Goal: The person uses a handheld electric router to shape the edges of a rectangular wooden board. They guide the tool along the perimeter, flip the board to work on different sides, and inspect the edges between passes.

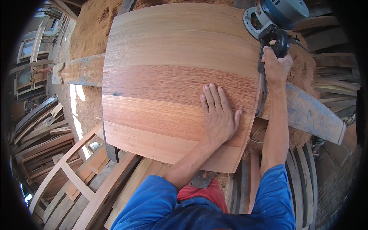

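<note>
Board [153, 80]: wide, banded light and reddish, lying flat over a scuffed plank [314, 113], straight ahead of the blue shirt [149, 205].
Left hand [220, 119]: palm down near the board's right side, four fingers close together with slim gaps, thumb angled out. Decent hold-down spot imo; press firmly, well clear of the cutter.
Right hand [276, 67]: curled around the black handle [283, 42] of the router [285, 15]. Can't tell about every finger, some hidden.
Base plate [250, 30]: round, metal, at the far right corner. Best held dead flat, no tipping off the edge.
Cutter: not clearly visible, so can't tell if spinning.
Cord [265, 92]: right beside the edge; worth tucking away.
Sawdust [90, 30]: heaped beyond the board; wipe strays off for a smooth glide.
</note>
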